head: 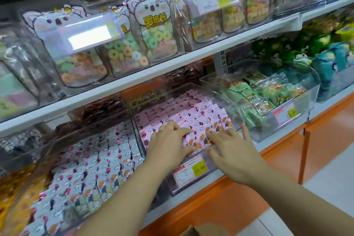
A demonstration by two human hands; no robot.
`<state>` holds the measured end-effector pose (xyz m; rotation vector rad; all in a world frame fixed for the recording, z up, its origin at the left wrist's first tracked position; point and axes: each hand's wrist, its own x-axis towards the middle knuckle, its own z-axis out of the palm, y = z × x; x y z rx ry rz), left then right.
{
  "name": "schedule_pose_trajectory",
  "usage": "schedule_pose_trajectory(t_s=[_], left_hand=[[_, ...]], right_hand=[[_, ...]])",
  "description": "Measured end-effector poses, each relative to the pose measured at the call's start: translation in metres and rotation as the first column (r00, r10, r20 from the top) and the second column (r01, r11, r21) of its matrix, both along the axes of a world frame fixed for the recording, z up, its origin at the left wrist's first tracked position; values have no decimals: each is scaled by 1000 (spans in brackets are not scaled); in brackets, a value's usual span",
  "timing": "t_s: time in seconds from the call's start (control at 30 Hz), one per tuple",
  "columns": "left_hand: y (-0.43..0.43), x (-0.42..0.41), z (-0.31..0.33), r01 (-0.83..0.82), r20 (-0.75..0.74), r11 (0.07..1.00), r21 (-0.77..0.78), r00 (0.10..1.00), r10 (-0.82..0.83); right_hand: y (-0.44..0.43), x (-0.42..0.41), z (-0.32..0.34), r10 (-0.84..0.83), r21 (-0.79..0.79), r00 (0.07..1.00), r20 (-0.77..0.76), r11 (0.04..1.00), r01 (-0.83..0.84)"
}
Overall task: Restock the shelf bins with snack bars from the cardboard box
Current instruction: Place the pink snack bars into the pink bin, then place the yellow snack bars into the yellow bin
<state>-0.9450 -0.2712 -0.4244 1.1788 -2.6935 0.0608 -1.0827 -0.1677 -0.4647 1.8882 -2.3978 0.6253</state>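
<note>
A clear plastic shelf bin [191, 176] in the middle of the lower shelf is packed with rows of pink-wrapped snack bars [183, 115]. My left hand [170, 145] lies flat on the front bars at the bin's left side, fingers spread. My right hand [233, 149] presses with straight fingers on the front bars at the right, next to the bin's curved wall. Only a corner of the cardboard box [199, 231] shows at the bottom edge.
To the left stands a bin of white-wrapped bars [90, 170]; to the right a bin of green packets [268, 96]. The upper shelf [172, 63] holds bags of ring-shaped sweets. An orange cabinet front [239, 203] runs below the bins.
</note>
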Motion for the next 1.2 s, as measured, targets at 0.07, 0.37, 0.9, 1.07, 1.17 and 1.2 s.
schedule_pose_trajectory(t_s=[0.07, 0.37, 0.9, 1.07, 1.17, 1.2], left_hand=[[2, 2, 1, 0, -16, 1000, 15, 1000, 0], [50, 46, -5, 205, -445, 979, -24, 874, -194], [143, 296, -165, -267, -462, 879, 395, 769, 441], [141, 349, -190, -567, -266, 793, 225, 747, 609], [133, 371, -218, -596, -279, 748, 293, 695, 663], [131, 372, -225, -582, -296, 749, 316, 689, 661]], right_hand=[[4, 1, 1, 22, -32, 999, 41, 999, -21], [37, 38, -19, 174, -341, 974, 143, 933, -116], [85, 195, -144, 200, 179, 895, 400, 940, -290], [67, 206, -193, 208, 495, 910, 359, 784, -374], [57, 212, -224, 229, 607, 902, 367, 675, -418], [54, 214, -233, 226, 638, 899, 375, 640, -428]])
